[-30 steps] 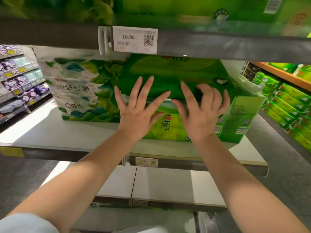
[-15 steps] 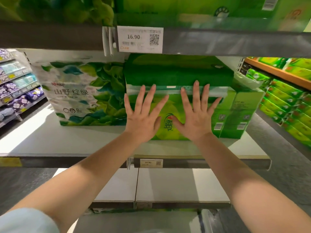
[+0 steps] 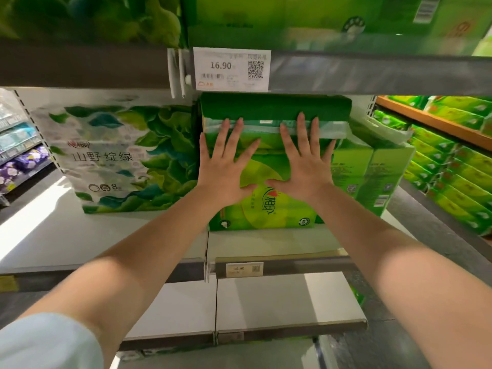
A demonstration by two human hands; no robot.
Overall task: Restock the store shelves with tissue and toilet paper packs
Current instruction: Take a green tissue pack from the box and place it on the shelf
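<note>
**Both palms flat on green pack, mid shelf**

Left hand (image 3: 222, 166): fingers straight, spread wide, pressed flat on the front face of the green pack (image 3: 262, 209). Fingertips reach up to the pale strip across the pack's upper part; thumb angles inward along the lime-green panel.

Right hand (image 3: 306, 166): same pose, fingers straight and fanned, palm on the pack front. Fingertips sit on the pale strip, the longest just touching the dark green band above it. Thumb points inward, tip close to the left thumb, just above the red logo. Neither hand curls round anything.

Pack stands upright on the white shelf (image 3: 106, 235), set back from the front edge, and fills most of the gap up to the shelf above. Both hands cover its upper-middle front; the lower front shows below the wrists.

Just left of it, touching or nearly so: leaf-print pack (image 3: 114, 155), white and green, also upright. To the right: more green packs (image 3: 372, 174), just beside it.

Price tag (image 3: 231, 69) reading 16.90 hangs on the upper shelf rail, directly above the pack. A smaller tag (image 3: 244, 269) sits on the rail below. Pale blue sleeve (image 3: 45, 344) at the bottom left.
</note>
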